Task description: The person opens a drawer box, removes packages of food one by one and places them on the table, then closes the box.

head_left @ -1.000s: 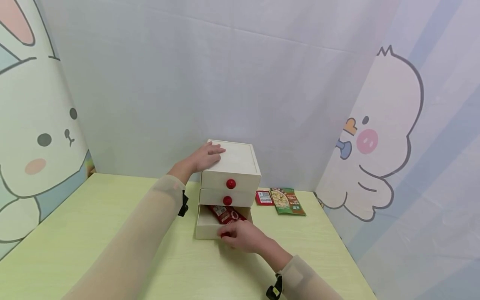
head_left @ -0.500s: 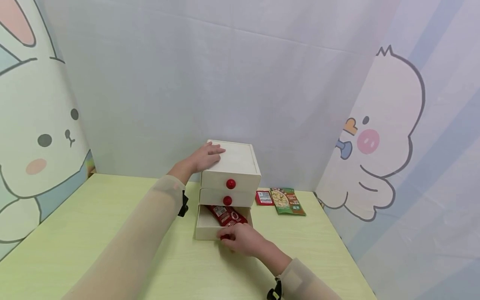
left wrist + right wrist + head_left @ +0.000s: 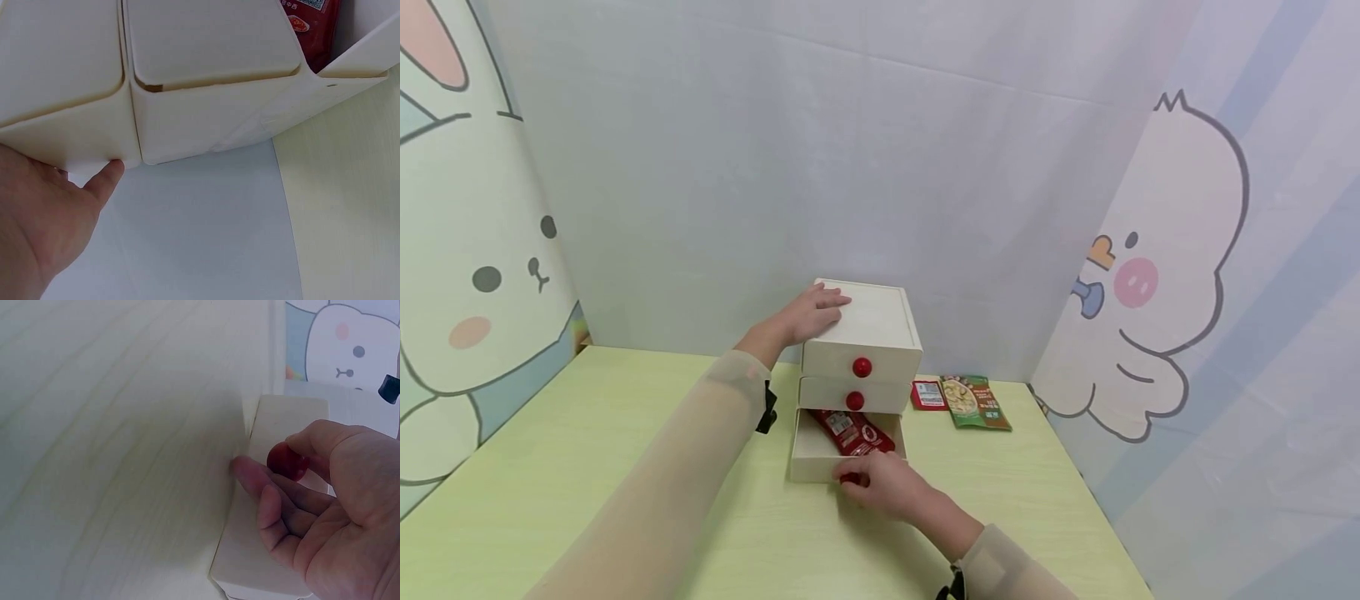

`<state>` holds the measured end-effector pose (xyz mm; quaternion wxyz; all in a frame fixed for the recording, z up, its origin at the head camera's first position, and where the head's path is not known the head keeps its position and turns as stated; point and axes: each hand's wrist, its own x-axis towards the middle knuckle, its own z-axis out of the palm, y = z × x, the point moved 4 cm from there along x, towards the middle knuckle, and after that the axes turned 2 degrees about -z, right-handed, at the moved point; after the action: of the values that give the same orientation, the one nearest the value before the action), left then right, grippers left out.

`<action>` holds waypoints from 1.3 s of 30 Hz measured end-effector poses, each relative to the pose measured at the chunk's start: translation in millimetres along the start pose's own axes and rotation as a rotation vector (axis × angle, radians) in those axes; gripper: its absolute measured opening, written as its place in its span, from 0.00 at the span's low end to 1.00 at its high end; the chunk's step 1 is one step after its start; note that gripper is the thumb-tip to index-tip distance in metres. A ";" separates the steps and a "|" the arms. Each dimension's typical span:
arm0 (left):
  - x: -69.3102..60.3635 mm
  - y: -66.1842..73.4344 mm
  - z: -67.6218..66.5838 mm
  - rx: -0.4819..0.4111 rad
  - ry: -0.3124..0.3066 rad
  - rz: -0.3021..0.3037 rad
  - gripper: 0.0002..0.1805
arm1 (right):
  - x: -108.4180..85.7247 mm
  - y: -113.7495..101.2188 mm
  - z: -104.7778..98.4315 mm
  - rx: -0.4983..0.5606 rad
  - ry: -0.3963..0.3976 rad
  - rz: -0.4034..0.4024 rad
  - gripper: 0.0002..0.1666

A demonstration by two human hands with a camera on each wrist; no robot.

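Note:
A white three-tier drawer unit (image 3: 880,312) stands on the table, its bottom drawer (image 3: 812,468) pulled out. Inside that drawer lies a dark red packet (image 3: 850,432), seen in part in the left wrist view too. My right hand (image 3: 883,483) pinches the bottom drawer's round red knob (image 3: 287,461) between thumb and fingers. On the unit's top left edge rests my left hand (image 3: 808,315), fingers spread over the top. In the left wrist view the thumb of the left hand (image 3: 53,215) touches the unit's side.
Right of the unit, a green and brown food packet (image 3: 976,403) and a small red packet (image 3: 929,396) lie on the pale green table (image 3: 760,533). The upper drawers, with red knobs (image 3: 862,367), are shut. A grey curtain (image 3: 737,167) hangs close behind.
The bottom drawer has come out slightly further toward me, with my right hand on its knob. More of the dark red packet shows. My left hand has stayed in place.

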<state>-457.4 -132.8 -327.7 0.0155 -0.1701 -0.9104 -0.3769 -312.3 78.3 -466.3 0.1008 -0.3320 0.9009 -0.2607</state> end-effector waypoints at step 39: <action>3.1 -1.8 -0.6 0.016 -0.009 0.007 0.32 | -29.2 -17.8 9.7 -0.013 0.028 -0.021 0.12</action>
<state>-460.9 -133.5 -328.1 0.0142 -0.1749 -0.9128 -0.3688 -277.0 82.0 -464.7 0.0833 -0.3384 0.9003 -0.2607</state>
